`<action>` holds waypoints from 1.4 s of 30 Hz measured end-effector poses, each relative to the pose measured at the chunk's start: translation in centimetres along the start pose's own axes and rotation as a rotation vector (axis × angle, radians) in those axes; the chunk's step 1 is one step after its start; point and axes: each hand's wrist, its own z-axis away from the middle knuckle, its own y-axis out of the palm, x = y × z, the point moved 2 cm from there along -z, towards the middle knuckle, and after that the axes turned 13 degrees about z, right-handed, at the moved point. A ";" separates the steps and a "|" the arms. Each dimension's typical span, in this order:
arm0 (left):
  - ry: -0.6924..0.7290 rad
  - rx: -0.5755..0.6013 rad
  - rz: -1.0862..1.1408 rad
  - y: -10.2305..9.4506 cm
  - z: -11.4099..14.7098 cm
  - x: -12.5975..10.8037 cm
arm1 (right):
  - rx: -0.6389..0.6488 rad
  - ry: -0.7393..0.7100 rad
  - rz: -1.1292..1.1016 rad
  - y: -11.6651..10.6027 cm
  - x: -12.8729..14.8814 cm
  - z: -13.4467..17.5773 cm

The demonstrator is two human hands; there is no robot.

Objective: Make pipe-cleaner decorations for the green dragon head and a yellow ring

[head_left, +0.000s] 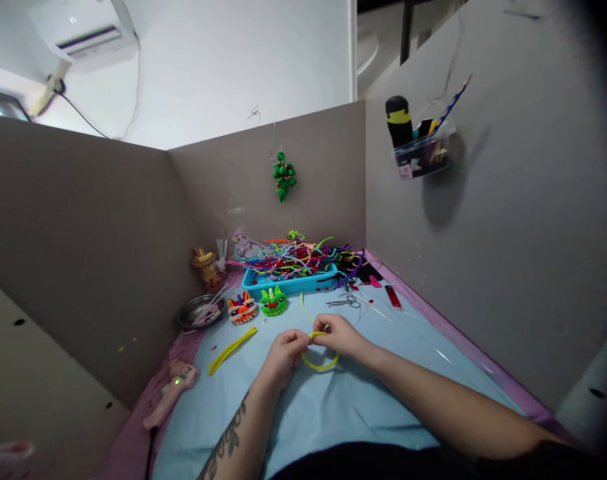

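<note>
Here we are, both hands in the middle of the light-blue cloth [368, 417], and the yellow fuzzy strand [320, 368] sits right between them, lifted just in front of me. It's bright, thin and soft-edged, bent into a rounded loop that sags below my fingers, while a slim length pokes up beyond them, curving slightly away. My left hand [286, 353] has thumb and forefinger pinched together on it, and my right hand [339, 335] is clamped on it too, the fingertips of both nearly meeting; they hide the exact spot where the strand crosses, so I can't tell whether it's twisted there. Off to the left lies a bundle of yellow strands [232, 351], straight and side by side. Straight ahead, a green figure [274, 302] with a red mouth stands just beside an orange-and-white figure [242, 309], and behind them the blue tray [303, 287] overflows with a tangled heap of coloured strands [293, 257]. Beyond my right hand, small scissors [348, 302] lie flat. Farther left there's a metal bowl [186, 315], and nearer me a pink glue gun [170, 397] with a green light glowing. Up on the grey partition hangs a green ornament [284, 177] dotted with red.
</note>
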 end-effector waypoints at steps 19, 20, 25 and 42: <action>0.139 -0.073 -0.267 -0.4 -0.5 0.4 | -0.026 -0.252 0.627 0.1 1.2 1.1; 0.087 -0.065 -0.222 -0.4 -0.5 0.4 | -0.024 -0.250 0.678 0.1 1.4 1.2; -0.051 -0.020 -0.072 0.0 0.0 -0.2 | -0.089 -0.253 0.711 -0.3 1.9 1.2; 0.043 0.043 -0.192 0.3 0.1 0.0 | 0.068 0.158 -0.515 -0.3 0.5 0.1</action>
